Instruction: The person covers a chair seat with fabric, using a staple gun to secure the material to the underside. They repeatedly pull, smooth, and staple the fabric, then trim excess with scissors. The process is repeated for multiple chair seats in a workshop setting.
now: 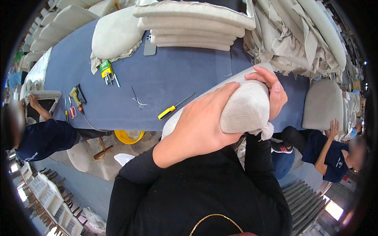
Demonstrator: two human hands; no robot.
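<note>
An upholstered seat cushion (250,108) in off-white woven fabric stands tilted on edge in front of my chest, its rounded end toward me. My left hand (201,118) lies across its left side, fingers together and thumb by the lower edge, gripping it. From the right, my right hand (271,88) curls its fingers over the cushion's upper right edge. Loose cloth (267,130) bunches at the lower right corner. Just left of the cushion, a yellow-handled screwdriver (167,112) lies on the blue table (118,94). My left forearm hides part of the cushion.
Stacked cushions (193,23), fabric-covered pieces (291,35), a phone (149,45) and a single cushion (116,33) occupy the far side. Leftward lie a staple gun (76,96), scissors (72,109) and a needle with thread (138,100). Co-workers (45,133) (327,151) work at both sides.
</note>
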